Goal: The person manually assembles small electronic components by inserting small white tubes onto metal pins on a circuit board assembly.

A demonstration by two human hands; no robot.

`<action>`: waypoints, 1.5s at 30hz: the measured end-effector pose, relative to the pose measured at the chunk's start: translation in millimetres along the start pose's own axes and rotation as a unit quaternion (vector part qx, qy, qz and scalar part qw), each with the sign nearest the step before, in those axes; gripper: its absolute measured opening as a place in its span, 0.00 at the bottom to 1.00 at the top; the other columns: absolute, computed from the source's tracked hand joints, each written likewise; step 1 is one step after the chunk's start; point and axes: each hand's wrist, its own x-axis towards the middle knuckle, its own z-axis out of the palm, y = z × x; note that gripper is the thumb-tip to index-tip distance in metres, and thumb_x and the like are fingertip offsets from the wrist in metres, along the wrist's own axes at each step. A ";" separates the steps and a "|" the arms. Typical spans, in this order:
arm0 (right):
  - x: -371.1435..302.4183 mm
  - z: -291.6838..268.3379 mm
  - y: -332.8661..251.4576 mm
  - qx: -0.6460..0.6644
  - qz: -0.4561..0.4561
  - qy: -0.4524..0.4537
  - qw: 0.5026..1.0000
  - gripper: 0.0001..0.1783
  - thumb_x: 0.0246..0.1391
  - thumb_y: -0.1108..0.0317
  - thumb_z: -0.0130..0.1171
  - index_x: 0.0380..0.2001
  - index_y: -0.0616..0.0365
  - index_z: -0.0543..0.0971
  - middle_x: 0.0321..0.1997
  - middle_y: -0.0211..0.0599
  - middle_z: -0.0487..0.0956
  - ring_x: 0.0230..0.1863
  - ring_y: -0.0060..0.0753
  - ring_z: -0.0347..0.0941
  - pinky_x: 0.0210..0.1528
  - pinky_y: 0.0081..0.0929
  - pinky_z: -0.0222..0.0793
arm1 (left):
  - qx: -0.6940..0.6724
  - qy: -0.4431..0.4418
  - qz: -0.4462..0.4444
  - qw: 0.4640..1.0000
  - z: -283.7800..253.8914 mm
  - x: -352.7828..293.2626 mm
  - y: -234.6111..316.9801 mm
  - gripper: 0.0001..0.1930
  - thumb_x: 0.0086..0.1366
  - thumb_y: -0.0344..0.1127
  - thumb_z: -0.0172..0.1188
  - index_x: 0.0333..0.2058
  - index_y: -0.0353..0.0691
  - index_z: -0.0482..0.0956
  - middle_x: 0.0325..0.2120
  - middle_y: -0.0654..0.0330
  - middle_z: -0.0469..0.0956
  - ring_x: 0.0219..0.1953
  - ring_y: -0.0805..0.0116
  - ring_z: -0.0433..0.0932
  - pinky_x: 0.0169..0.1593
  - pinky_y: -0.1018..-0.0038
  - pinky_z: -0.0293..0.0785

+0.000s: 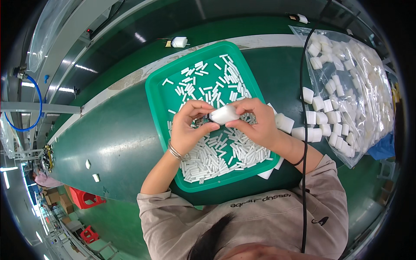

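Note:
Over a green plastic tray (152,93), both of my hands are at one small assembly. My right hand (261,123) pinches a rounded white foam piece (224,115) between thumb and fingers. At its left end, my left hand (189,123) grips a small dark electronic part (199,121), mostly covered by the fingers. The dark part meets the foam piece; how far it sits inside is hidden. Many short white sticks (203,158) lie loose in the tray beneath my hands, heaped thickest at the near side.
To the right, a clear plastic bag (366,86) spills white foam pieces (320,118) onto the green table (117,130). A black cable (304,190) hangs down past my right arm. Beyond the table's pale edge lie similar assemblies (179,42). Red stools (89,234) stand on the floor.

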 end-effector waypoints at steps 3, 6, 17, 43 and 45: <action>1.6 -0.1 -1.2 0.064 0.101 0.015 0.993 0.14 0.38 0.76 0.62 0.29 0.63 0.70 0.31 0.38 0.74 0.29 0.23 0.73 0.30 0.17 0.70 | 0.028 0.040 -0.017 0.999 3.6 -0.2 2.7 0.21 0.42 0.22 0.65 0.36 0.37 0.68 0.33 0.59 0.75 0.39 0.72 0.73 0.43 0.78 0.67; 5.2 -4.6 -2.3 0.169 0.189 0.030 0.967 0.10 0.39 0.77 0.61 0.26 0.64 0.70 0.31 0.40 0.75 0.30 0.20 0.72 0.31 0.15 0.70 | 0.062 0.089 0.024 0.994 5.7 0.9 3.8 0.18 0.41 0.22 0.65 0.34 0.35 0.70 0.32 0.58 0.76 0.37 0.72 0.74 0.42 0.79 0.69; 6.7 -7.5 2.4 0.188 0.255 -0.016 0.948 0.09 0.40 0.79 0.59 0.21 0.64 0.68 0.33 0.45 0.76 0.31 0.21 0.72 0.32 0.15 0.69 | 0.120 0.067 0.006 0.990 6.0 2.6 6.3 0.18 0.41 0.22 0.64 0.35 0.33 0.73 0.33 0.56 0.76 0.35 0.72 0.74 0.41 0.79 0.69; 7.8 23.3 -6.8 -0.120 0.086 -0.189 0.971 0.19 0.37 0.76 0.59 0.38 0.62 0.72 0.34 0.39 0.72 0.26 0.27 0.66 0.22 0.17 0.65 | 0.129 0.470 -0.103 0.867 -228.3 61.6 -22.2 0.18 0.50 0.37 0.60 0.40 0.39 0.71 0.31 0.60 0.75 0.25 0.75 0.76 0.23 0.84 0.69; 5.7 22.6 -7.4 -0.158 0.058 -0.197 0.966 0.19 0.37 0.77 0.59 0.38 0.62 0.71 0.35 0.40 0.72 0.27 0.30 0.66 0.22 0.18 0.65 | 0.132 0.488 -0.121 0.855 -265.3 72.0 -38.2 0.22 0.49 0.37 0.61 0.44 0.40 0.69 0.34 0.59 0.74 0.28 0.74 0.76 0.24 0.83 0.69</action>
